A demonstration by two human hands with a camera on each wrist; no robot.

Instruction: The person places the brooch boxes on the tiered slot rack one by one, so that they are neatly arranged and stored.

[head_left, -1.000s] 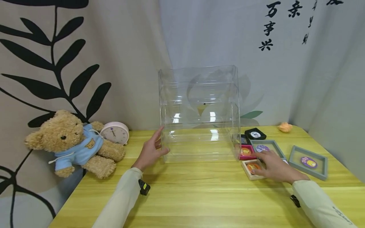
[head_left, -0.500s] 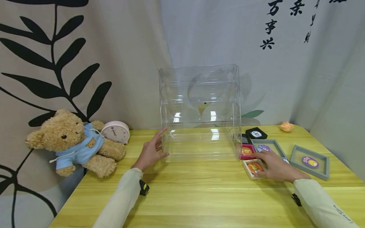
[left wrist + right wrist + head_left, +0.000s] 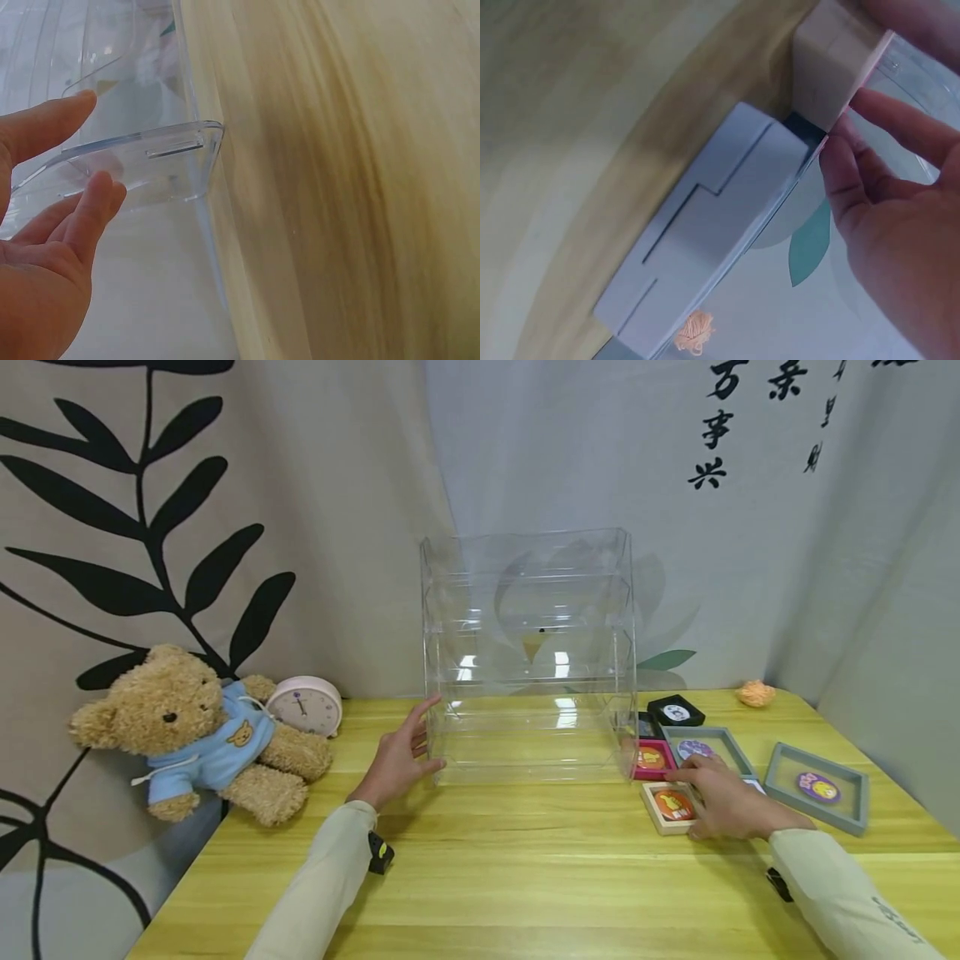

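A transparent tiered display stand (image 3: pixel 528 739) stands in the middle of the wooden table. Its left side is beside my left hand (image 3: pixel 393 768), the thumb on one face of the clear panel (image 3: pixel 176 150) and the fingers on the other; firm contact is hard to judge. My right hand (image 3: pixel 731 802) is over the shallow boxes at right, fingertips at a small cream square box (image 3: pixel 667 808) with an orange picture. Its thumb lies along the box's right side, the index finger near the back corner. In the right wrist view, the cream box (image 3: pixel 829 71) touches the table.
Behind the right hand lie a pink box (image 3: pixel 651 760), a black box (image 3: pixel 677 712) and a grey frame (image 3: pixel 727 745). Another grey frame (image 3: pixel 816 789) is further right. A teddy bear (image 3: pixel 202 739), a clock (image 3: pixel 306 706) and an orange yarn-like ball (image 3: pixel 755 693) are around.
My right thumb has slid off the cream box's face to its right side, showing more of the orange picture. The box and my left hand stay in place.
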